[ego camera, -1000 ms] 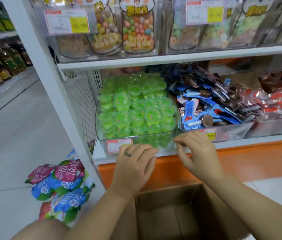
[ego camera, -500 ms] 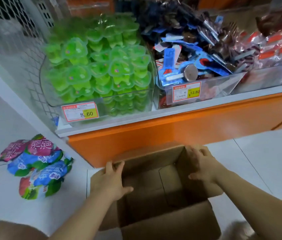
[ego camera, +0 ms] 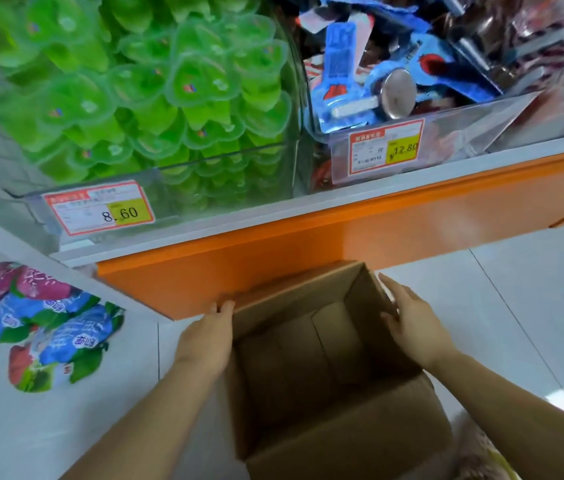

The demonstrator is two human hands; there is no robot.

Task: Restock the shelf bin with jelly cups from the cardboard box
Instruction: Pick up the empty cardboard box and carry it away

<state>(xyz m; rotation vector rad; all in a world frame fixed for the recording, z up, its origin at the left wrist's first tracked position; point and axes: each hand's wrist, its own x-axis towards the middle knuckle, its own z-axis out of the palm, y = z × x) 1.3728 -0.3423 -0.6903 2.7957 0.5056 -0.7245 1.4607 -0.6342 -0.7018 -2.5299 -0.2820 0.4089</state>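
Note:
An open brown cardboard box (ego camera: pixel 342 441) stands on the floor below the shelf; its inside shows only bare cardboard. My left hand (ego camera: pixel 207 337) lies flat against the outside of its left wall, fingers straight. My right hand (ego camera: pixel 415 327) presses flat on the outside of its right wall. Above, a clear shelf bin (ego camera: pixel 31 199) with an 8.60 price tag is heaped with green jelly cups (ego camera: pixel 197 81). Neither hand holds a cup.
A neighbouring clear bin (ego camera: pixel 464 133) tagged 12.80 holds blue and dark wrapped sweets. An orange shelf base (ego camera: pixel 308 244) runs just behind the box. Several colourful snack bags (ego camera: pixel 45 327) lie on the white tiled floor to the left.
Both hands dropped from the bin's front edge to the box. From its rim they slid to the outer side walls. The view tilted down and closer.

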